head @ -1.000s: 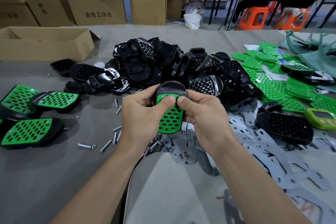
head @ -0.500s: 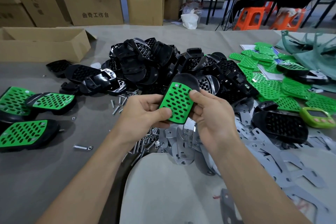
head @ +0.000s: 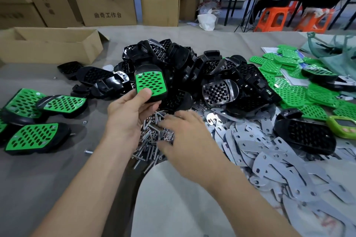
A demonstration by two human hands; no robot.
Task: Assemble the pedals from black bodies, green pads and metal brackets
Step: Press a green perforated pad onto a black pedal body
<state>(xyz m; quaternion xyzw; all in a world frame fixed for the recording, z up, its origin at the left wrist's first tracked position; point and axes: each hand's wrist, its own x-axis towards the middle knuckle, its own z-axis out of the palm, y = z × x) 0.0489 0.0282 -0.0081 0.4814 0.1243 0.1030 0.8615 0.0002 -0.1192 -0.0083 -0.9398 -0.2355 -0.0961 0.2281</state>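
Currently the batch appears to be at an early stage. At least three finished pedals (head: 34, 137), green face up, lie at the left of the table (head: 48, 179). The stock still to be processed is far larger: a heap of black bodies (head: 179, 57) at centre, loose green pads (head: 289, 92) at the right, and a spread of metal brackets (head: 260, 150) at the near right. One part-built pedal (head: 150, 84) is in work. Its green pad is seated in its black body, and no bracket is visible on it from this side. Whether any fixings are fitted cannot be determined. The remaining steps for this unit are judged to be fastening and bracket fitting. The left hand (head: 131, 115) grips the part-built pedal by its lower end, with the thumb on the bottom edge of the pad and the fingers curled behind the body. The unit is held upright, pad facing the operator, clear of the table and in front of the heap. The right hand (head: 185, 132) is down on the pile of screws (head: 148, 150), just below and to the right of the held unit and apart from it. Its fingers reach into the screws, but motion blur prevents confirming whether one is pinched.
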